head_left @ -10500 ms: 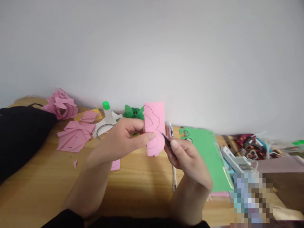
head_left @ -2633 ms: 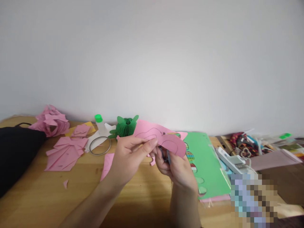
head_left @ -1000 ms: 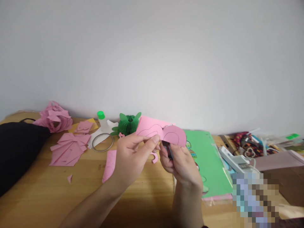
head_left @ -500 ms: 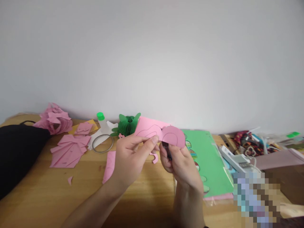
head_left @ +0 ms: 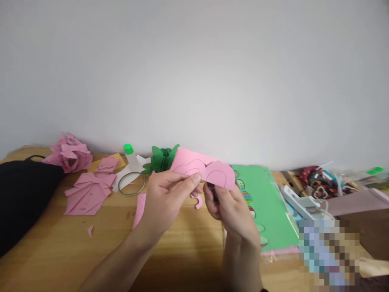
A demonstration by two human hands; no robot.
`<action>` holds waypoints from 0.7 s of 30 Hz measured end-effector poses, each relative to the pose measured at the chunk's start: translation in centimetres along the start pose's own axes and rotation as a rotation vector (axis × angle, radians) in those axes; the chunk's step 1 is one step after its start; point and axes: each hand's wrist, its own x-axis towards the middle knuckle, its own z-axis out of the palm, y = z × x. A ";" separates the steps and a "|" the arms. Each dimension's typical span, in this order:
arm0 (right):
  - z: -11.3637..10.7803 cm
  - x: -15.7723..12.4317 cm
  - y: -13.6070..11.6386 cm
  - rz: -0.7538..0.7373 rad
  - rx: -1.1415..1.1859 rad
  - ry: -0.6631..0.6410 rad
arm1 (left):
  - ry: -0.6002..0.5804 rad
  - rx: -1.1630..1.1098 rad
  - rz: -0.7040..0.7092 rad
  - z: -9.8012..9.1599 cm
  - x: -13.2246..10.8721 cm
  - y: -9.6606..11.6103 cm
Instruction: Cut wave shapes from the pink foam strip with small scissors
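Note:
My left hand (head_left: 173, 196) pinches a folded piece of pink paper (head_left: 188, 162) between thumb and fingers. Curved pencil-like outlines run across the paper. Its right part is a rounded flap (head_left: 221, 173), parted from the rest by a notch at the top edge. My right hand (head_left: 232, 207) is closed below that flap, thumb against its lower edge. In its grip is a dark-handled tool, apparently scissors (head_left: 212, 191), mostly hidden by fingers and paper. Under the hands, a curved pink scrap (head_left: 198, 201) lies on the wooden table (head_left: 188, 251).
Folded pink paper pieces (head_left: 89, 194), a green-capped glue bottle (head_left: 129, 156), a metal ring (head_left: 131, 183) and a green paper figure (head_left: 164, 160) stand left. A black bag (head_left: 27, 198) covers the left edge. Rightward lie a green sheet (head_left: 270, 207) and a power strip (head_left: 299, 202).
The pink paper has shifted slightly left, and its rounded flap has tilted, now looking lighter. Both hands keep their hold in nearly the same place.

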 end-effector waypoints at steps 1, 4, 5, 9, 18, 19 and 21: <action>0.0 0.0 0.0 0.007 0.000 0.004 | -0.013 -0.003 -0.006 -0.1 0.1 0.0; 0.1 0.1 -0.1 0.023 0.007 0.013 | -0.048 -0.012 -0.004 -0.1 0.2 0.1; 0.1 0.1 -0.1 0.026 0.013 0.014 | -0.055 -0.013 -0.004 -0.1 0.2 0.1; 0.2 0.1 -0.2 0.034 0.026 0.024 | -0.063 -0.019 -0.009 -0.2 0.1 0.1; -0.1 0.1 -0.2 -0.007 -0.051 0.036 | -0.080 -0.029 0.008 -0.3 0.2 -0.1; -0.1 0.1 -0.2 -0.010 -0.062 0.036 | -0.083 -0.022 0.011 -0.3 0.2 -0.1; -0.2 0.1 -0.3 -0.011 -0.083 0.028 | -0.095 0.002 0.012 -0.5 0.3 0.1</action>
